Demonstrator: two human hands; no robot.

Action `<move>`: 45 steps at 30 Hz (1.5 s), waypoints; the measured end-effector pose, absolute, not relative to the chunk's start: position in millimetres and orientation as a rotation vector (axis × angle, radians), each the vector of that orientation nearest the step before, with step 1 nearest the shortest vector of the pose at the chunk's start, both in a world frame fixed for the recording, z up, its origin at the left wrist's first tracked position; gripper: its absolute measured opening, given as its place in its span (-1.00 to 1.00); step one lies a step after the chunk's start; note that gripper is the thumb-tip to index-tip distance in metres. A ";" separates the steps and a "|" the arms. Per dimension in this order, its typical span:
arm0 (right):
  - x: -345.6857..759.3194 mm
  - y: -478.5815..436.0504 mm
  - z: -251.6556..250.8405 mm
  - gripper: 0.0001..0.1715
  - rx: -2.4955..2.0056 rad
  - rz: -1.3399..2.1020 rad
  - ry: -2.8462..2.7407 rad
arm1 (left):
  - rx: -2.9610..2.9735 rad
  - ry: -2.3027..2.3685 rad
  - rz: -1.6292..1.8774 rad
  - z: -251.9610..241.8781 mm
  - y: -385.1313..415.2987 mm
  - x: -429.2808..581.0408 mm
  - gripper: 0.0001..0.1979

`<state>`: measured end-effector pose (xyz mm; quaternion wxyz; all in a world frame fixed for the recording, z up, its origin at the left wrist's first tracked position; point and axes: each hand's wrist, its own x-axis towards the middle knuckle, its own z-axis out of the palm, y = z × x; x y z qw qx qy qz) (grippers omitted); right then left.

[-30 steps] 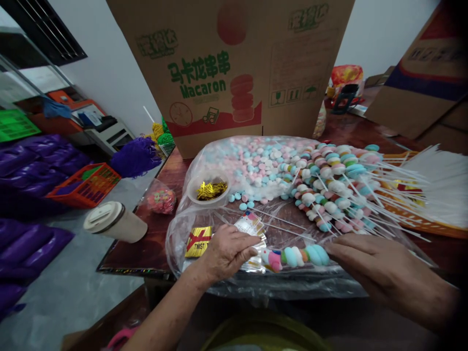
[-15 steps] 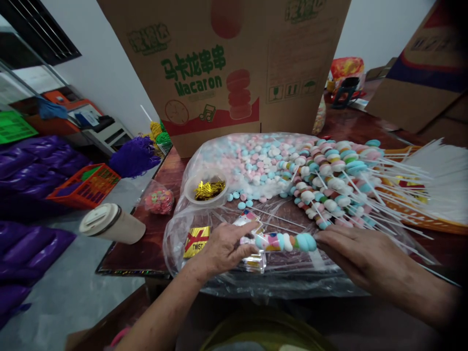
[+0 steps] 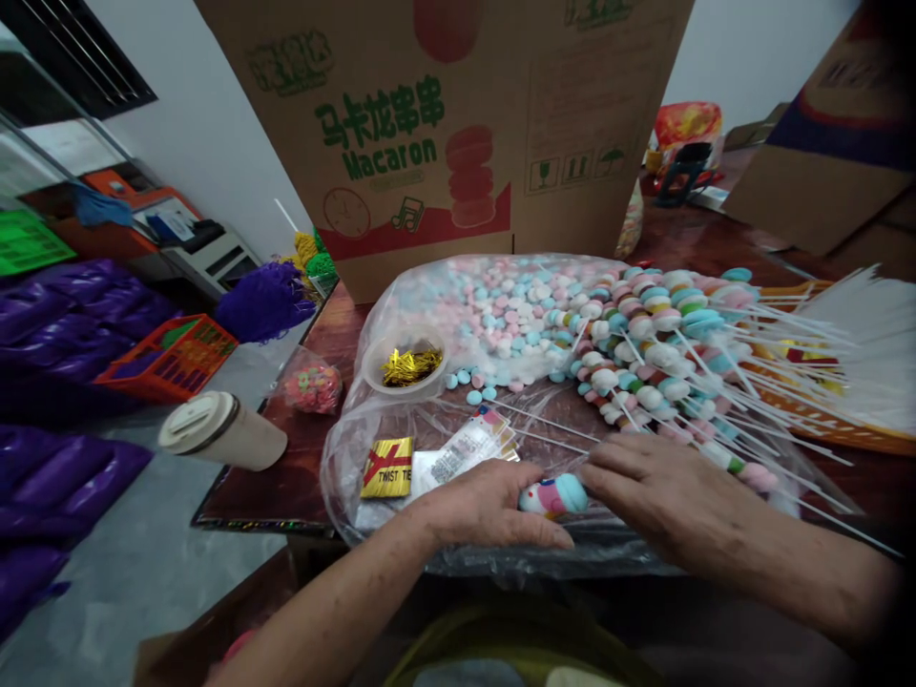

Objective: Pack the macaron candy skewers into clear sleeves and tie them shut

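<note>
A short wrapped stack of pastel candies lies between my hands near the front of the plastic sheet. My left hand closes around its left end. My right hand bends over its right end, fingers together at the blue piece; part of the candy is hidden under it. Beyond lie printed clear wrappers, a gold twist-tie packet and a bowl of gold ties. A pile of candy skewers is to the right, loose candies behind.
A large cardboard box stands behind the candies. A lidded cup is at the table's left edge, beside a bag of red candies. An orange basket holds white sticks at the right.
My hands have come closer together, and the candy stack between them shows less of its length. My left hand has moved right, uncovering more of the wrappers.
</note>
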<state>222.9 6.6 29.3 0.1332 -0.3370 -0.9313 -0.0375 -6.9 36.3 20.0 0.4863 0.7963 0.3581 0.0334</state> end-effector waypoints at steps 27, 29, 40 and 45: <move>226.1 19.5 36.5 -0.77 -0.896 0.074 -2.617 | 2.049 1.069 0.149 24.1 23.5 -20.3 -0.57; 218.3 18.7 40.1 -0.77 -0.866 0.015 -2.652 | 1.828 0.964 0.136 27.5 24.3 -18.0 -0.56; 191.9 17.4 29.1 -0.77 -0.919 0.322 -2.451 | 1.522 1.040 0.152 19.4 28.5 0.9 -0.58; 189.9 31.0 20.4 -0.74 -0.993 0.557 -2.352 | 1.804 1.058 0.391 7.0 31.6 2.3 -0.61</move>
